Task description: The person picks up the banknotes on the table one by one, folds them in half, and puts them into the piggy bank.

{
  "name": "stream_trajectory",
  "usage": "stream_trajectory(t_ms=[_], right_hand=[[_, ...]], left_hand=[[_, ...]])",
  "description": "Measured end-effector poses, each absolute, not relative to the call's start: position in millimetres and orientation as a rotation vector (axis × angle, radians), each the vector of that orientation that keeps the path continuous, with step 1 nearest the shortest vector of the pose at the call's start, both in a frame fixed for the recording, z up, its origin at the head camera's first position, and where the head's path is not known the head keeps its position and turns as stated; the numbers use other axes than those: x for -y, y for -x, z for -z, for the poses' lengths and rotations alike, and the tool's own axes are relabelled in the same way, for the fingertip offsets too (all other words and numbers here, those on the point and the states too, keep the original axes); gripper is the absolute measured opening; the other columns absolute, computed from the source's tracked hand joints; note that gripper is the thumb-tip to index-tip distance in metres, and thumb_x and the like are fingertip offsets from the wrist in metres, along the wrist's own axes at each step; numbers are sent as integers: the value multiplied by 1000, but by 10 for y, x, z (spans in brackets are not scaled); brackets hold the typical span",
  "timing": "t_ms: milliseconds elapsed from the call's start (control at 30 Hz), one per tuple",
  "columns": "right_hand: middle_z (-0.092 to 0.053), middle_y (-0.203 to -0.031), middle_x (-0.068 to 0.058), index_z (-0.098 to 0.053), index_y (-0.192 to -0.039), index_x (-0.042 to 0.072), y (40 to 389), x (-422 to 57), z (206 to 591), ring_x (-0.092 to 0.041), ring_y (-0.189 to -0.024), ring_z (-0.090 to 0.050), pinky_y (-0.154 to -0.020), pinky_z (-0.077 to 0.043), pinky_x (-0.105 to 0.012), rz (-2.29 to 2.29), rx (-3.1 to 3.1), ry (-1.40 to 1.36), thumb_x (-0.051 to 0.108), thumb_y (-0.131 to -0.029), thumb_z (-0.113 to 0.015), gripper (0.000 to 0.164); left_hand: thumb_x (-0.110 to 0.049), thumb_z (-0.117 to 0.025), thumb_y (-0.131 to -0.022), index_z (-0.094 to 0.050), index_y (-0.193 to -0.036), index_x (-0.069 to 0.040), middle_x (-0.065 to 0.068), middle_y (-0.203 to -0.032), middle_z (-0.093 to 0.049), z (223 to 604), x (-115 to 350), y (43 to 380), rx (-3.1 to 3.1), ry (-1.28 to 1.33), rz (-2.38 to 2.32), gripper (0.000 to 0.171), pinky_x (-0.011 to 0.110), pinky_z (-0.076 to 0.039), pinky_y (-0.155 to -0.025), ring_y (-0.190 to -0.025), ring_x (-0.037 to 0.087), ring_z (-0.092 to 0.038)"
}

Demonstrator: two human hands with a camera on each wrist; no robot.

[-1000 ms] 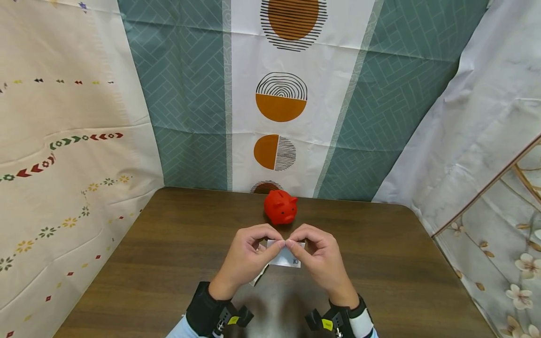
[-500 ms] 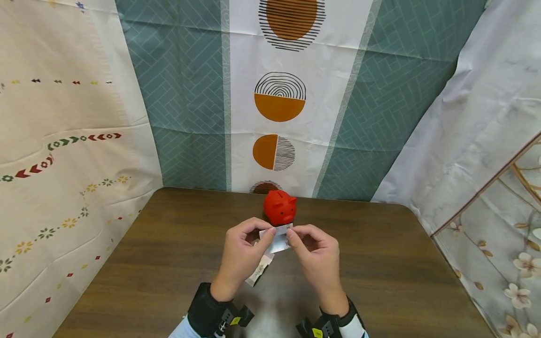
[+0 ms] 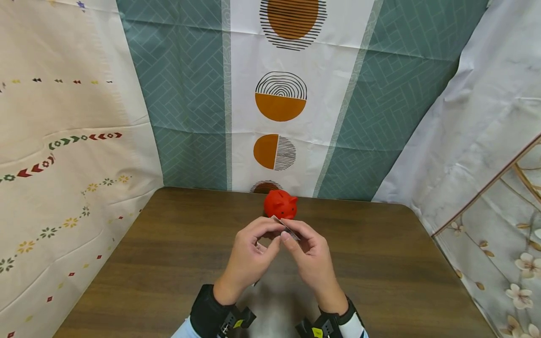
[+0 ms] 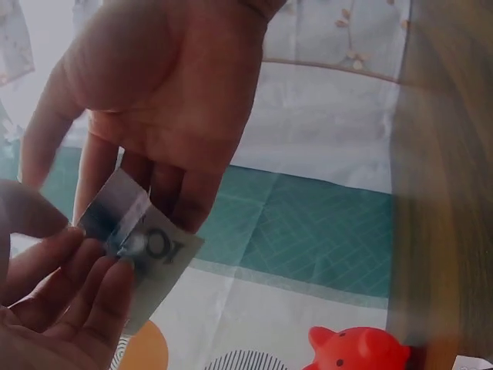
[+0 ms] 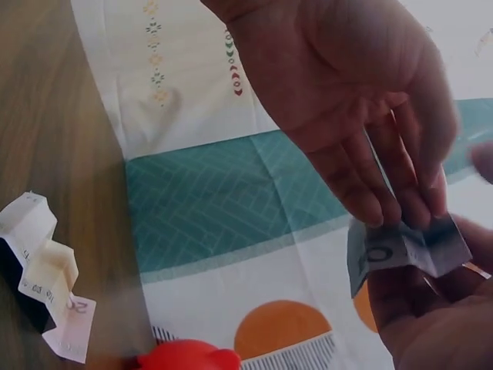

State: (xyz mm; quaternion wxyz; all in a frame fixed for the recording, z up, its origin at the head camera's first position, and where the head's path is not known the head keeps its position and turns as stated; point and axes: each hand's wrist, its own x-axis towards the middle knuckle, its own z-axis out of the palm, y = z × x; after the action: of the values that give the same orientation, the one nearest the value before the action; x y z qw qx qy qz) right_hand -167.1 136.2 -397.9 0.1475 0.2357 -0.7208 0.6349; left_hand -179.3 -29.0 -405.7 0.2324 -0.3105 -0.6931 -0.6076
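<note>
Between my two hands is a small bluish banknote [image 4: 158, 250] with "10" printed on it and crease lines across it. In the head view it stands tilted, nearly edge-on. My left hand [image 3: 246, 256] pinches it from the left, and my right hand [image 3: 312, 260] has thumb and fingers on its right end. The right wrist view shows the note bent along a crease [image 5: 377, 258]. A red piggy bank [image 3: 280, 204] sits right behind the hands, its lower front partly covered by them. A second, zigzag-folded banknote [image 5: 50, 270] rests on the table, mostly hidden by my left hand in the head view.
The brown wooden table [image 3: 389, 263] ends at a patterned curtain [image 3: 194, 117] just behind the piggy bank. White cloths hang at both sides. Each wrist wears a black strap with a small camera.
The note was spread flat, facing up, and moved slightly away from me; it is now turned nearly edge-on. My hands have drawn closer together. The left hand covers more of the folded note.
</note>
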Motion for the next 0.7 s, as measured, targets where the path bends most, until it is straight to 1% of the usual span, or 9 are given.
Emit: stream_trajectory(t_ms=[67, 167, 267, 333, 367, 433, 500, 567, 700], right_hand=[[-69, -123, -11, -70, -127, 7, 1681, -1375, 3973, -17, -109, -68, -93, -58, -27, -1831, 2077, -687, 5, -99, -64, 29], [-70, -114, -8, -74, -120, 9, 1693, -1406, 3971, -17, -100, -67, -85, -60, -25, -1791, 2094, -679, 7, -99, -66, 23], [-70, -105, -6, -77, -111, 10, 1702, -1439, 3965, -16, -90, -64, -73, -58, -24, -1735, 2113, -677, 7, -99, -66, 17], [-70, -101, -6, -77, -108, 10, 1705, -1458, 3959, -15, -85, -62, -68, -56, -24, -1722, 2116, -684, 6, -98, -67, 14], [-69, -99, -6, -77, -106, 10, 1706, -1469, 3957, -15, -83, -61, -66, -55, -24, -1715, 2115, -685, 6, -98, -67, 13], [-69, -96, -7, -77, -103, 10, 1709, -1489, 3952, -15, -79, -59, -60, -52, -24, -1702, 2109, -681, 6, -97, -69, 11], [-69, -94, -6, -77, -101, 10, 1709, -1511, 3949, -15, -75, -57, -55, -50, -25, -1687, 2111, -662, 6, -95, -71, 10], [-69, -92, -3, -78, -99, 12, 1712, -1530, 3944, -14, -71, -53, -51, -46, -25, -1670, 2124, -638, 7, -94, -72, 9], [-69, -90, 0, -78, -98, 15, 1717, -1559, 3932, -14, -69, -49, -48, -41, -26, -1637, 2159, -653, 8, -94, -73, 9]], left_hand=[[-3, -72, -94, -75, -109, -10, 5, -105, -72, 4047, 296, 1787, 1912, 826, 1658, 17, 29, -61, -78, -89, 16, -69], [-4, -74, -92, -75, -106, -12, 3, -95, -71, 4032, 313, 1785, 1917, 749, 1645, 16, 26, -60, -71, -80, 13, -65], [-4, -78, -89, -72, -107, -13, 3, -84, -64, 4023, 327, 1787, 1909, 656, 1654, 20, 22, -52, -58, -68, 14, -56], [-7, -79, -88, -70, -111, -14, 4, -82, -58, 4020, 331, 1794, 1912, 621, 1640, 26, 21, -45, -53, -64, 16, -50], [-8, -80, -88, -70, -111, -14, 4, -82, -56, 4020, 333, 1795, 1914, 617, 1640, 26, 21, -43, -52, -63, 17, -48], [-10, -80, -88, -72, -108, -15, 4, -84, -56, 4022, 335, 1800, 1923, 642, 1637, 22, 22, -43, -53, -64, 17, -48], [-10, -79, -90, -74, -103, -14, 3, -84, -59, 4023, 336, 1797, 1937, 691, 1650, 15, 22, -44, -54, -65, 16, -49], [-8, -77, -91, -74, -96, -12, 2, -81, -61, 4028, 335, 1794, 1947, 753, 1676, 7, 24, -46, -54, -65, 14, -50], [-8, -75, -93, -72, -98, -11, 3, -75, -61, 4039, 327, 1784, 1992, 830, 1711, 6, 23, -45, -52, -64, 11, -50]])
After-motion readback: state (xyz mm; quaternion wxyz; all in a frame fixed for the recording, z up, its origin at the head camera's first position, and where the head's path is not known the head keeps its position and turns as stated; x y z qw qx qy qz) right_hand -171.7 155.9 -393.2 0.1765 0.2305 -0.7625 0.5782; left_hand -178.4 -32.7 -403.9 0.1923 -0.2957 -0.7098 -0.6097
